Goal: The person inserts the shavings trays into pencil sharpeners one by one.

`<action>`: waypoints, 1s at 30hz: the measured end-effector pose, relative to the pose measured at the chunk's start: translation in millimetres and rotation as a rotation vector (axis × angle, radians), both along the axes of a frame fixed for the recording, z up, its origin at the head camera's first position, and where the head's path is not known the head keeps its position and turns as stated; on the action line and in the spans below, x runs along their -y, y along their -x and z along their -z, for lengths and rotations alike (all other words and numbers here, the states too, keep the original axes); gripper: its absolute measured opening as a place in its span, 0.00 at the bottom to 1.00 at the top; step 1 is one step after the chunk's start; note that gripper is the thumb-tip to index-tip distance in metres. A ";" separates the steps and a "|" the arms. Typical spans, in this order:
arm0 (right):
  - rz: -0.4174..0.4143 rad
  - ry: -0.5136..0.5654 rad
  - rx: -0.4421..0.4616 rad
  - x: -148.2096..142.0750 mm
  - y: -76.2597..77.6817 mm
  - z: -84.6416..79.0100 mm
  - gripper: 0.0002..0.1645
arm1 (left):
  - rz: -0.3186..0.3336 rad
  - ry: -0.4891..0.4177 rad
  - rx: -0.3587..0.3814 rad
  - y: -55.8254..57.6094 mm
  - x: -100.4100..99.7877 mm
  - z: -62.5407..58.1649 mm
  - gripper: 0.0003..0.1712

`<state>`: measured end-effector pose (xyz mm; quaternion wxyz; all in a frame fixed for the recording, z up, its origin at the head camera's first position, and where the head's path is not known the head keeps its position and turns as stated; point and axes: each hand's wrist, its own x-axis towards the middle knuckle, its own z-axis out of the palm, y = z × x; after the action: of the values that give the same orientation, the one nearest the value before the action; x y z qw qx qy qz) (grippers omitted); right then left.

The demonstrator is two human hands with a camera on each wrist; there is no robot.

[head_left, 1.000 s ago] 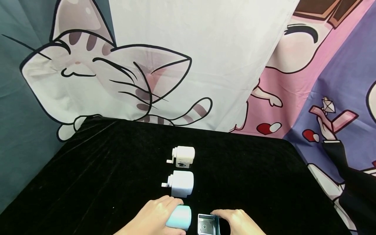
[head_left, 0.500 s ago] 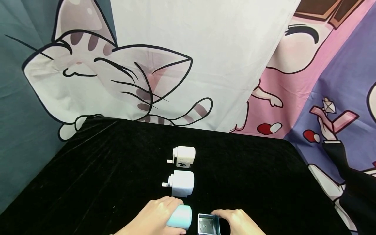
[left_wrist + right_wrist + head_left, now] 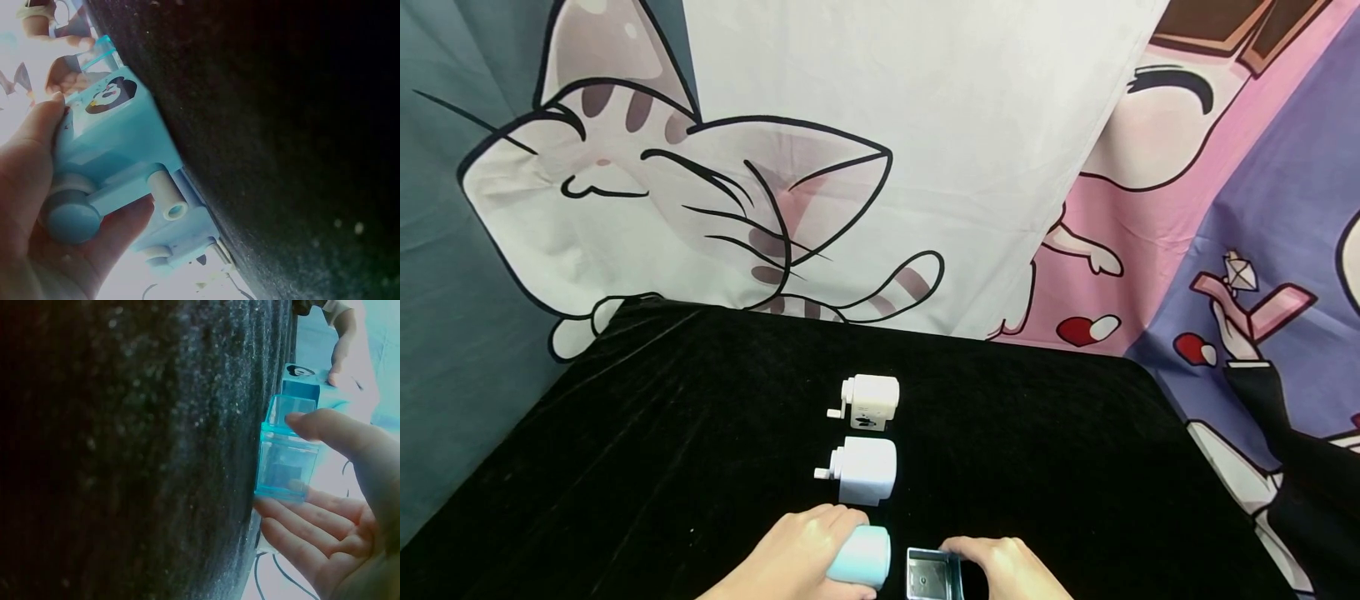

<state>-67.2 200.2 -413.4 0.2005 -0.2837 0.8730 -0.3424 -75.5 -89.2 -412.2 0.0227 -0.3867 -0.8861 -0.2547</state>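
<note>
In the head view my left hand (image 3: 808, 554) grips a light blue crank pencil sharpener (image 3: 861, 557) near the front. The left wrist view shows the crank side of this sharpener (image 3: 119, 147) and a penguin picture on it, with my thumb and fingers around its body. My right hand (image 3: 1000, 567) holds a clear blue shavings drawer (image 3: 929, 575) just right of the sharpener, its open top facing up. In the right wrist view the thumb lies at one side of the drawer (image 3: 287, 459) and the fingers at the other. The drawer and sharpener are apart.
Behind the held sharpener stand a pale blue-white crank sharpener (image 3: 867, 471) and, farther back, a white one (image 3: 871, 402), both with cranks pointing left. Black velvety cloth (image 3: 662, 467) covers the table. A cartoon-printed curtain (image 3: 985, 167) hangs behind.
</note>
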 end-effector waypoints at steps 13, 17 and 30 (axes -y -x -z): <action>0.005 0.005 -0.012 0.9 0.0 0.1 0.32 | -0.001 -0.032 0.000 -0.7 0.4 1.9 0.30; 0.003 0.012 -0.029 0.8 0.3 -0.2 0.33 | -0.004 -0.011 0.015 -0.3 0.7 1.0 0.30; -0.021 0.069 -0.042 9.4 1.4 -2.1 0.31 | 0.015 -0.056 0.006 1.0 0.8 4.4 0.29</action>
<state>-68.6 190.7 -411.4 0.1758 -0.3069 0.8616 -0.3640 -76.6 -90.0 -416.6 0.0289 -0.3918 -0.8757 -0.2807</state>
